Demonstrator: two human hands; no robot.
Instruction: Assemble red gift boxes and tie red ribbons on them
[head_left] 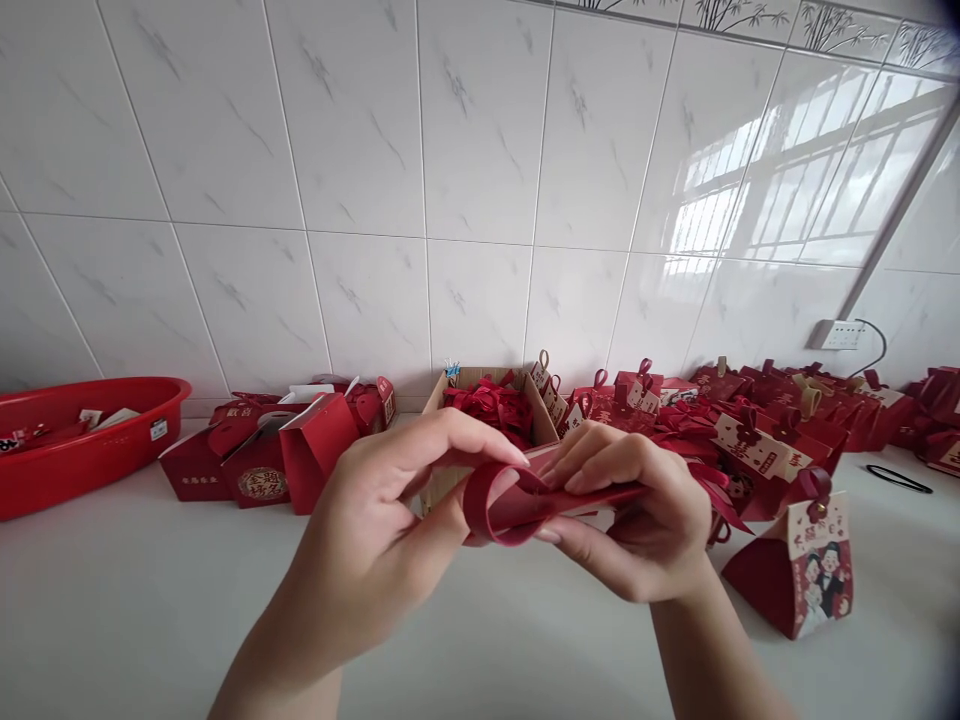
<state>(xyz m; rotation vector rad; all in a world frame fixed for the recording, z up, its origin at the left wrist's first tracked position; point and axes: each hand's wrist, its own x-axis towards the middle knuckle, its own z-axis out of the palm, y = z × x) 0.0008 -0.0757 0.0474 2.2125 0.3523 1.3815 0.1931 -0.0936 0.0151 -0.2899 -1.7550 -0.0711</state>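
In front of me my left hand [397, 510] pinches a dark red ribbon [480, 505] that curls into a loop between my two hands. My right hand [637, 510] is closed on a flat, dark red gift box top [559, 502], thumb below and fingers above. The ribbon loop lies against the left end of this top. My fingers hide most of what they hold. To the right stands a finished-looking triangular gift box [817, 570] with a ribbon loop on top and a printed couple on its side.
A cardboard box [541, 415] of red ribbons stands near the tiled wall. Several red boxes [319, 450] and a red plastic basin [90, 455] are at left. Many ribboned boxes [765, 450] crowd the right. A black loop [898, 478] lies below a power socket [836, 334].
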